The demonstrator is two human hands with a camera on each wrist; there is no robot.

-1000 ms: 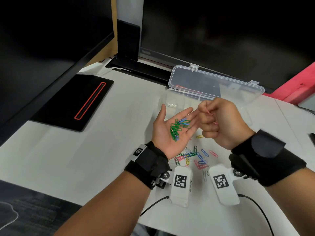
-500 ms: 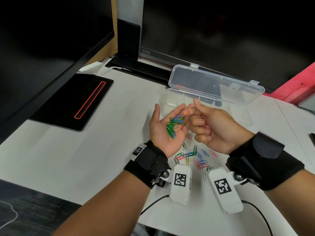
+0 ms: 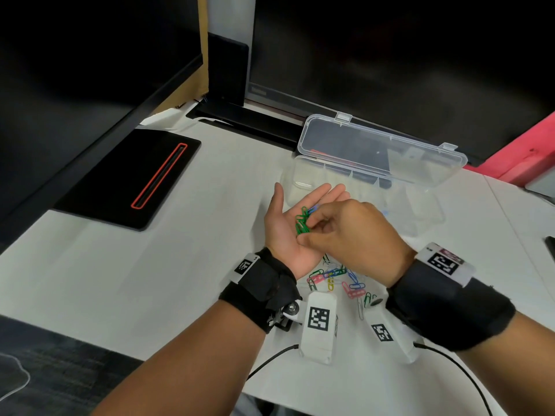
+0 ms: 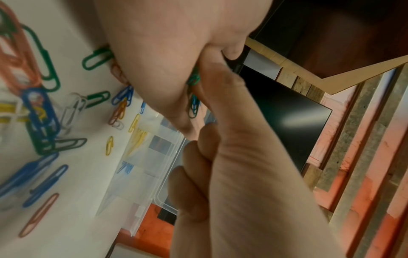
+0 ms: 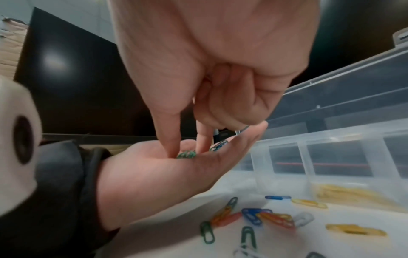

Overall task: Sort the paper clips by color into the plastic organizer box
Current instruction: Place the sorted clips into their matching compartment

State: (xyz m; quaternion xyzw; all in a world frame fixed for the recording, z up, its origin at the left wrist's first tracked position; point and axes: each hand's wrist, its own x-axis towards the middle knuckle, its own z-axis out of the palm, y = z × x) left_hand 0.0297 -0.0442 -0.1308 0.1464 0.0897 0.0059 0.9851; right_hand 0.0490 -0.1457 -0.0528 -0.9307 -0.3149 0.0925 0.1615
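Note:
My left hand (image 3: 283, 226) lies palm up and open above the white table, carrying a small heap of green paper clips (image 3: 301, 224) and a blue clip (image 3: 312, 209). My right hand (image 3: 306, 231) is turned palm down over it. Its thumb and forefinger pinch the green clips (image 5: 186, 154) on the left palm (image 5: 154, 171), and its other fingers are curled. The clear organizer box (image 3: 300, 168) stands just behind, its lid (image 3: 381, 148) up. One compartment holds yellow clips (image 5: 344, 192). Loose mixed-colour clips (image 3: 339, 277) lie on the table under the hands.
A black monitor base with a red stripe (image 3: 129, 178) sits at the left. Dark screens stand behind and to the left. A red object (image 3: 534, 145) is at the far right. Black cables (image 3: 450, 355) trail from the wrist cameras near the table's front edge.
My right hand has moved left from the left fingertips to over the palm and turned palm down. Its thumb and forefinger have come down onto the green clips. The left hand stays open.

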